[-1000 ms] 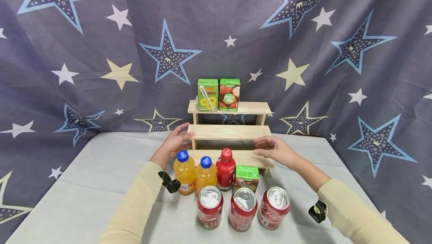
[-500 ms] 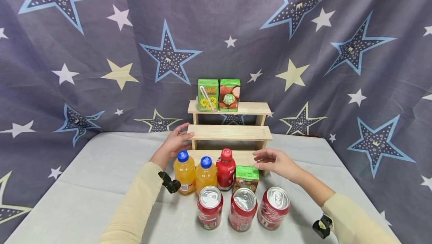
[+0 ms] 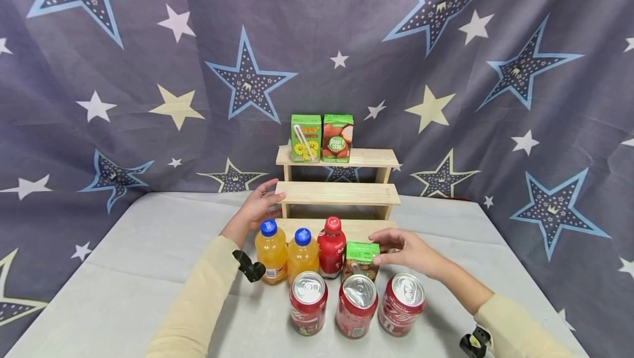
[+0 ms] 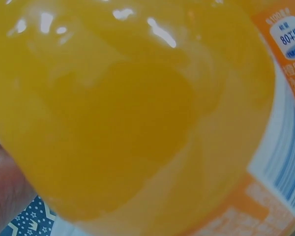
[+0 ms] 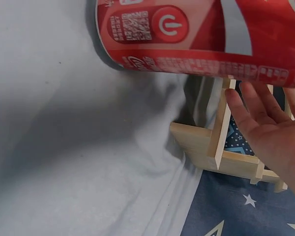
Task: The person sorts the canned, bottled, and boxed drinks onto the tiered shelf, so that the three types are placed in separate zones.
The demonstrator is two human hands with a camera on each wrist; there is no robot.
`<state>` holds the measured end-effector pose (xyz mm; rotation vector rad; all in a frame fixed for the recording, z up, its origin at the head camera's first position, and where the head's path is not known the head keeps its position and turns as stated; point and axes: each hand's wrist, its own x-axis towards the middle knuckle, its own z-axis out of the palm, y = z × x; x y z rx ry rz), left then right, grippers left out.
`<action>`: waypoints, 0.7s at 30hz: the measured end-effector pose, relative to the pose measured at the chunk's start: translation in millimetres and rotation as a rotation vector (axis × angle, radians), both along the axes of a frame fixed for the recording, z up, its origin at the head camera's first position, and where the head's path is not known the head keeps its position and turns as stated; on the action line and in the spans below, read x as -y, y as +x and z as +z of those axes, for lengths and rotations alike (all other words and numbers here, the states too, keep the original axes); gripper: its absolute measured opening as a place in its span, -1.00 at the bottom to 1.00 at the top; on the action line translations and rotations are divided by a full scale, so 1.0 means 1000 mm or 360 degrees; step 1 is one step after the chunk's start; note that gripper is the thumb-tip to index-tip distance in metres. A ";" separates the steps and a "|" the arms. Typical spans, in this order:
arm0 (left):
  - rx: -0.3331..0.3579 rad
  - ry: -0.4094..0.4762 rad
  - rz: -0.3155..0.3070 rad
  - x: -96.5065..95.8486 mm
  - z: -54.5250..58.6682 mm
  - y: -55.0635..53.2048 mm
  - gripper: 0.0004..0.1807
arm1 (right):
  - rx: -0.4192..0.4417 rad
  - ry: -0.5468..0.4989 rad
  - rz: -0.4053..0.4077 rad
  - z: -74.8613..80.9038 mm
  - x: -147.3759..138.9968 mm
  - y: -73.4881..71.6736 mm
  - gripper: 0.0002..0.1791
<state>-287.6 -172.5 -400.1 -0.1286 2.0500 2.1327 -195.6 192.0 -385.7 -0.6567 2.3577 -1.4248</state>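
Observation:
My left hand [image 3: 256, 207] rests at the left end of the middle step of the wooden tiered rack [image 3: 338, 193], thumb towards its front edge. Just nearer stands an orange drink bottle [image 3: 271, 253] with a blue cap, filling most of the left wrist view; a second one [image 3: 302, 253] is beside it. To their right is a red bottle [image 3: 332, 249]. At the right side of a green-topped drink carton [image 3: 361, 261], my right hand [image 3: 407, 250] has its thumb and fingers apart around the corner; contact is unclear. The right wrist view shows its fingers extended beyond a red cola can [image 5: 187, 44].
Three red cola cans stand in front: left [image 3: 308, 303], middle [image 3: 356, 305] and right [image 3: 402, 304]. The top step bears a green chrysanthemum drink carton [image 3: 305, 140] and a lychee drink carton [image 3: 337, 140]. Behind the grey-covered table [image 3: 163, 248] hangs a starry curtain [image 3: 317, 33].
My right hand has come down and nearer, from the right end of the rack to the side of the front carton. The left hand has stayed at the rack.

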 end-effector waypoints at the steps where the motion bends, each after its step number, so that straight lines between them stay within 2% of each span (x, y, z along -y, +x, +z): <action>1: 0.0002 0.0001 0.0000 0.000 0.000 0.000 -0.28 | 0.0001 0.0006 0.0008 -0.001 0.000 0.000 -0.40; 6: 0.0005 0.0012 -0.0002 0.000 0.000 0.000 -0.29 | 0.0031 0.0012 0.0022 -0.007 0.002 0.000 -0.41; 11: 0.0011 0.0020 -0.0010 0.000 0.000 0.000 -0.27 | 0.0003 0.0010 0.0025 -0.012 0.004 0.000 -0.41; 21: 0.0013 -0.0001 0.0003 0.001 -0.001 -0.001 -0.27 | -0.0010 -0.0007 0.0027 -0.014 0.007 -0.002 -0.45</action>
